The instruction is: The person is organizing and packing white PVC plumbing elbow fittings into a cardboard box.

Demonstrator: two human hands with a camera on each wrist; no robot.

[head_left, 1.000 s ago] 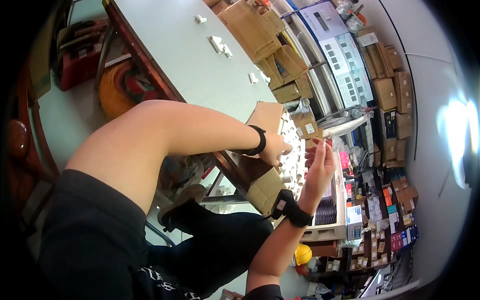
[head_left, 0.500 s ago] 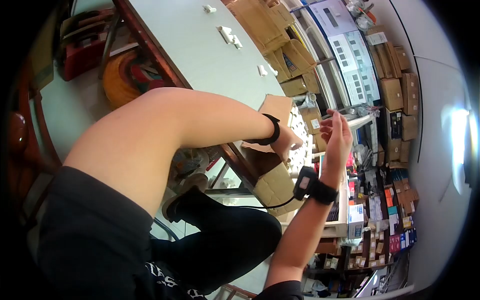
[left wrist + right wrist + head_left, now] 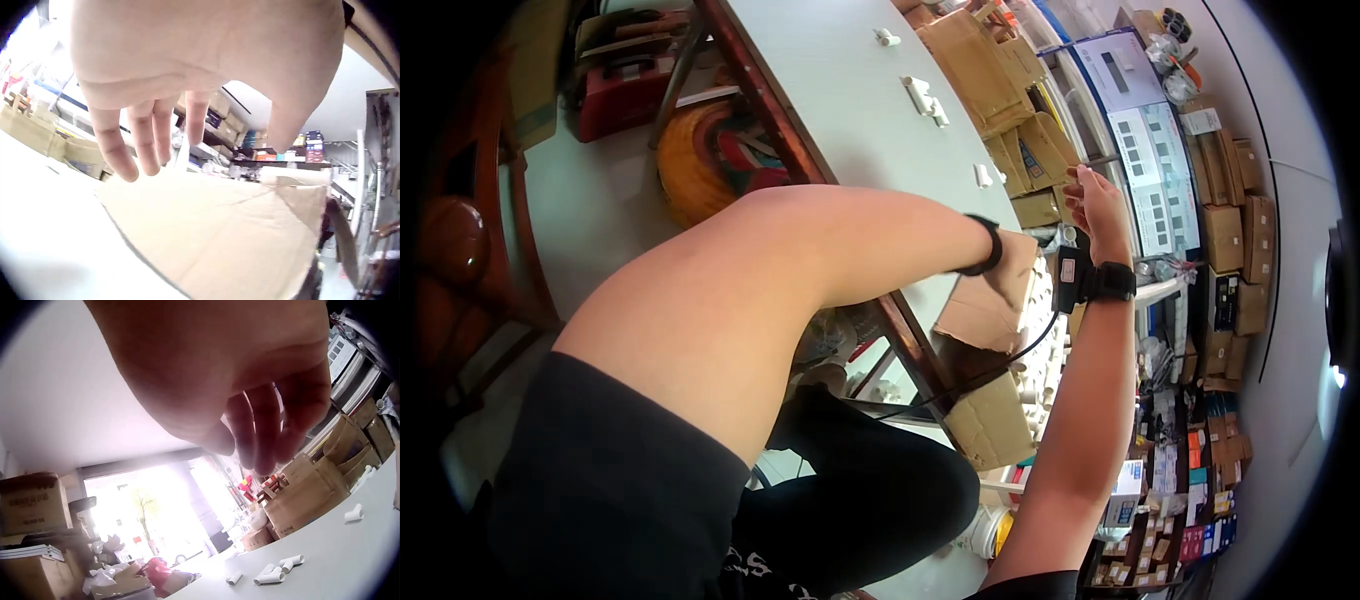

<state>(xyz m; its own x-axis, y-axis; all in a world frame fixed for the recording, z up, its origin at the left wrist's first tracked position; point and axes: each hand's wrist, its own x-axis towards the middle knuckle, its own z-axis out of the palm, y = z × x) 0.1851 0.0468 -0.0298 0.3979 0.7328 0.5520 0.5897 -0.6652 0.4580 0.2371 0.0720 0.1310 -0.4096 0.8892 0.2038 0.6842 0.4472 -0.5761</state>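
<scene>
An open cardboard box (image 3: 990, 425) beside the table edge holds many white pipe fittings (image 3: 1052, 372). My left hand (image 3: 1014, 268) is over the box's raised flap (image 3: 978, 312); in the left wrist view its fingers hang loosely above the flap (image 3: 212, 231), and whether they touch it cannot be told. No item shows in that hand (image 3: 206, 56). My right hand (image 3: 1100, 212) is raised beyond the box, fingers loosely bent with nothing visible in them. In the right wrist view, this hand (image 3: 231, 369) hangs above several loose white fittings (image 3: 270, 575) on the table.
The pale table (image 3: 840, 110) carries loose fittings (image 3: 920, 96) along its length. Cardboard boxes (image 3: 975, 70) stand behind its far edge. Stocked shelves (image 3: 1200, 470) line the wall. A red case (image 3: 622, 98) and an orange round object (image 3: 690, 165) sit under and beside the table.
My right hand has risen away from the box toward the far side of the table. My left hand has moved from among the boxed fittings to the flap. The head view has shifted.
</scene>
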